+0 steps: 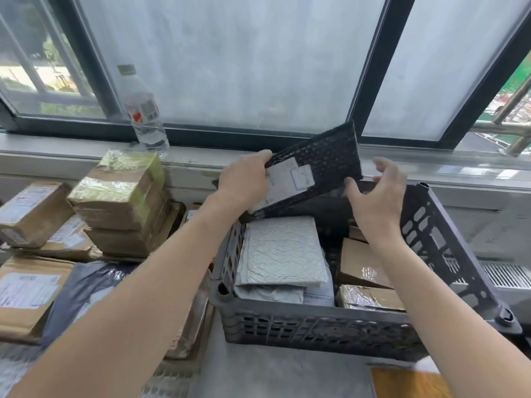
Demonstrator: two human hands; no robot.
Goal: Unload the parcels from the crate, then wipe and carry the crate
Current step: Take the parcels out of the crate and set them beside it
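Crate (316, 326) sits in the lower right of the frame. It is grey, with holes in its walls. It rests on a grey table (273, 377), below a big window (230, 53) that fills the whole top of the frame.

A heap of parcels (120, 202) lies at the left of the frame, outside the crate. Brown ones with shiny tape are stacked up at the middle left. A grey bag (80, 294) lies at the lower left, partly under the left arm. A flat brown box (26, 294) with a white sticker lies just beside it at the left edge.

A black mailer (330, 159) is up in the air in the middle of the frame, above the back of the crate. It is tilted, with its right end higher. A white label (290, 179) is stuck on its left part.

Inside the crate, a white mailer (281, 251) lies on the left side, on top of other pale packets. Two small boxes (362, 262) lie on the right side, and the near one has shiny tape.

A bottle (145, 116) stands on the sill at the upper left, by the glass.

The left hand (244, 179) grips the left end of the black mailer, with its fingers curled round that end. The right hand (376, 196) holds nothing. Its fingers are spread and a little bent, just beside the mailer's lower right corner. I cannot tell if a fingertip touches it.
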